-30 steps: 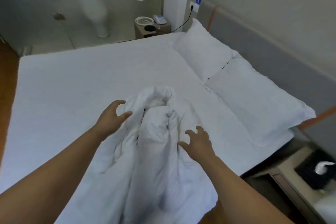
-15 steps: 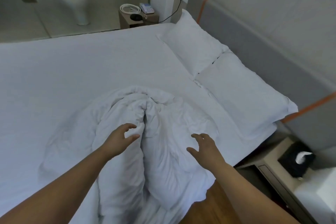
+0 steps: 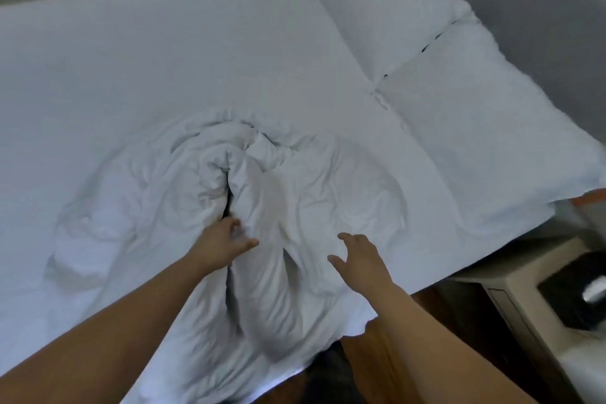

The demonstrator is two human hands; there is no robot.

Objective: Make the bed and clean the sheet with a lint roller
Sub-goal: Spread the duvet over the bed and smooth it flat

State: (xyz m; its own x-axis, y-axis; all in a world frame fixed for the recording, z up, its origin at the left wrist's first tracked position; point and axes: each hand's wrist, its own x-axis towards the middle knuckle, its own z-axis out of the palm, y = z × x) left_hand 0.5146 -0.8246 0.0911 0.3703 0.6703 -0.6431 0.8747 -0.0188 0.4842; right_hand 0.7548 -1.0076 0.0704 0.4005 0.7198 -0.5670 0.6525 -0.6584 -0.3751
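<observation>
While you leaned over the near edge of the bed, your left hand reached into the crumpled white duvet, its fingers curled into a dark fold between two bunched ridges and its thumb stretched out across the cloth; whether it truly gripped the fabric was too blurred to tell. Your right hand was spread, fingers straight and apart, holding nothing, just over the right side of the same heap, and I could not tell whether it touched the cloth. That duvet lay in a twisted mound on the white sheet, near the bed's front edge, with one end hanging over the side toward you. Two white pillows lay side by side at the head of the bed on your right, touching each other. Beside the bed, at the lower right, stood a pale nightstand with a dark box on it.
</observation>
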